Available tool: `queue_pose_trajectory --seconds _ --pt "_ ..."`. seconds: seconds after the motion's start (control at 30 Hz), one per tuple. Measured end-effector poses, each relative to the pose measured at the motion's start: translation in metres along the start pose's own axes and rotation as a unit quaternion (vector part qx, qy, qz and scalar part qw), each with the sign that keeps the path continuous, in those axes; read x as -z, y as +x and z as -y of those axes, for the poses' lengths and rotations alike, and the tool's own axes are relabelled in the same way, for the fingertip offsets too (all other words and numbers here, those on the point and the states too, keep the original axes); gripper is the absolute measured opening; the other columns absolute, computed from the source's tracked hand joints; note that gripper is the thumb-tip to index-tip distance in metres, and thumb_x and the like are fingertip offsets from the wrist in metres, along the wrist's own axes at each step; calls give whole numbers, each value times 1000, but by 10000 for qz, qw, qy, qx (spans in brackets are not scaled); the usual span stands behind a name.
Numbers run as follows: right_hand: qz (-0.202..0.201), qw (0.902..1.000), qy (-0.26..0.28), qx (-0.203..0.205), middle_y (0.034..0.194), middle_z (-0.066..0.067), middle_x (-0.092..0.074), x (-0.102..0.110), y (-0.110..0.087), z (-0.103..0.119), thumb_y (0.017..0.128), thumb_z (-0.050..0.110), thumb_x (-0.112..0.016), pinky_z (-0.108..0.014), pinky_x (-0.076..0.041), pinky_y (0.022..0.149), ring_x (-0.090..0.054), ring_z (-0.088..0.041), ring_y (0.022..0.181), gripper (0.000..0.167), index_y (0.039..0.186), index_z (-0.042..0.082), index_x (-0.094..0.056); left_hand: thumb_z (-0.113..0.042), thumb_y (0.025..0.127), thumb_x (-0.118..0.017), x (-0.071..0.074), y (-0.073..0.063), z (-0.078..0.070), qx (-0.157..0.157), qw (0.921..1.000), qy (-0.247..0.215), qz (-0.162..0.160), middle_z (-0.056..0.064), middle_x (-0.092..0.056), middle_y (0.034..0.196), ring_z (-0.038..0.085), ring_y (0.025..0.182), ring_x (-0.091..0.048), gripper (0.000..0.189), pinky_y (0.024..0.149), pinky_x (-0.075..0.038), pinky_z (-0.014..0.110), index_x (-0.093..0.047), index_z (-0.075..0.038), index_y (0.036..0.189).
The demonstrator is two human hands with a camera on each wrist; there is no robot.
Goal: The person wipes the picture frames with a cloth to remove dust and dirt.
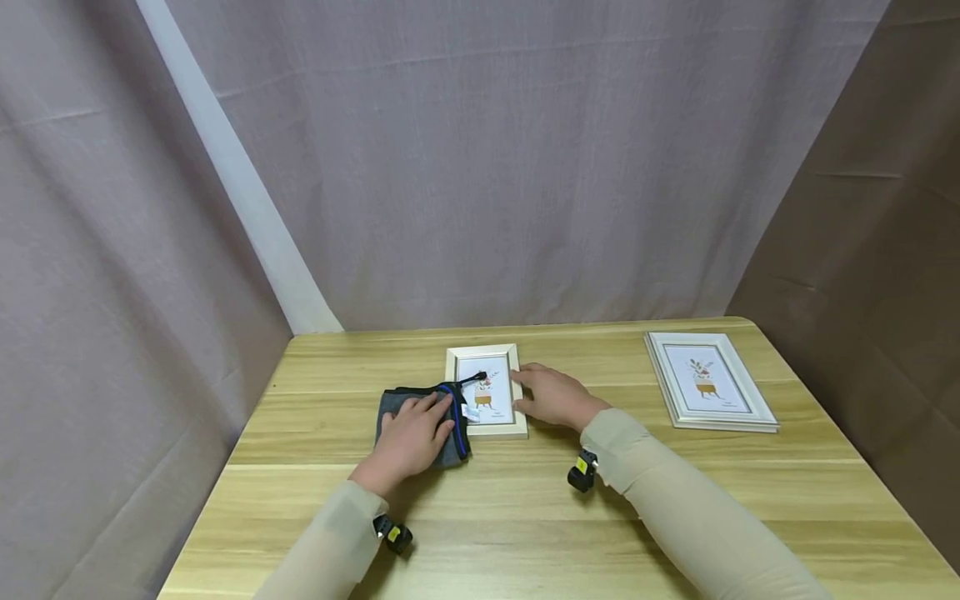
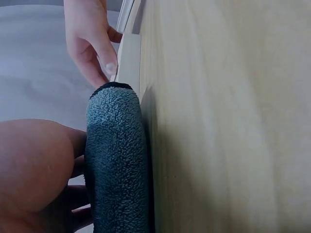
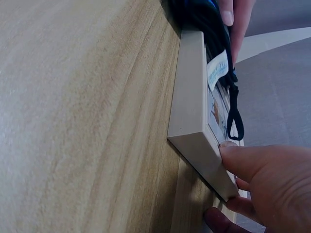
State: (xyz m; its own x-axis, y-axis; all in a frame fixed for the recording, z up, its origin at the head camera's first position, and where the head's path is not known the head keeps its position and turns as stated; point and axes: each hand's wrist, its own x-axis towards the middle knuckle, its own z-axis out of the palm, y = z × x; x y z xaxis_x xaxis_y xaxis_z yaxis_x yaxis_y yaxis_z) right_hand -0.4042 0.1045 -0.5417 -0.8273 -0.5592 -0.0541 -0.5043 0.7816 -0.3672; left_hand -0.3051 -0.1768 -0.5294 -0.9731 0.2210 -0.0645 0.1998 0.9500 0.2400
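A folded grey cloth (image 1: 387,406) with black edging, a blue stripe and a black loop lies partly over the left side of a cream picture frame (image 1: 510,430). My left hand (image 1: 412,435) rests on top of the cloth with its fingers spread. The left wrist view shows the thick fold of the cloth (image 2: 116,155) in front of those fingers. My right hand (image 1: 553,395) holds the frame by its right edge. In the right wrist view, the thumb (image 3: 238,156) lies on the face of the frame (image 3: 187,92), and fingers touch its side.
To the right, white picture frames (image 1: 711,383) lie stacked, the top one with a similar plant print. Everything sits on a wooden table (image 1: 525,517). Behind it hangs a grey curtain (image 1: 480,183), with a brown one (image 1: 862,250) on the right.
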Motion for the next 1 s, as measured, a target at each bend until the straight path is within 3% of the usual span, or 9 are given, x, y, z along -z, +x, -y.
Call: queue_pose_trajectory --seconds 0.3,0.7,1.0 --pt "44 10000 -1 -53 166 -22 -49 1 -2 0 108 34 -72 -58 -44 122 -50 -41 150 69 166 5 -48 -41 118 -51 -1 20 3 53 9999 -51 -81 12 -45 171 40 153 -43 55 109 -40 75 -47 -22 169" --pt "11 10000 -25 -49 165 -22 -49 2 -2 1 107 34 -73 -56 -44 122 -50 -40 150 68 165 5 -50 -40 118 -49 1 47 8 253 9997 -36 52 10 -42 174 40 157 -38 55 112 -38 75 -43 -25 171" --pt "26 10000 -32 -73 167 -21 -48 2 -3 4 108 34 -72 -56 -44 122 -50 -40 151 68 166 6 -49 -40 119 -48 7 59 8 402 9992 15 86 10 -40 174 39 158 -37 56 116 -35 78 -42 -25 172"
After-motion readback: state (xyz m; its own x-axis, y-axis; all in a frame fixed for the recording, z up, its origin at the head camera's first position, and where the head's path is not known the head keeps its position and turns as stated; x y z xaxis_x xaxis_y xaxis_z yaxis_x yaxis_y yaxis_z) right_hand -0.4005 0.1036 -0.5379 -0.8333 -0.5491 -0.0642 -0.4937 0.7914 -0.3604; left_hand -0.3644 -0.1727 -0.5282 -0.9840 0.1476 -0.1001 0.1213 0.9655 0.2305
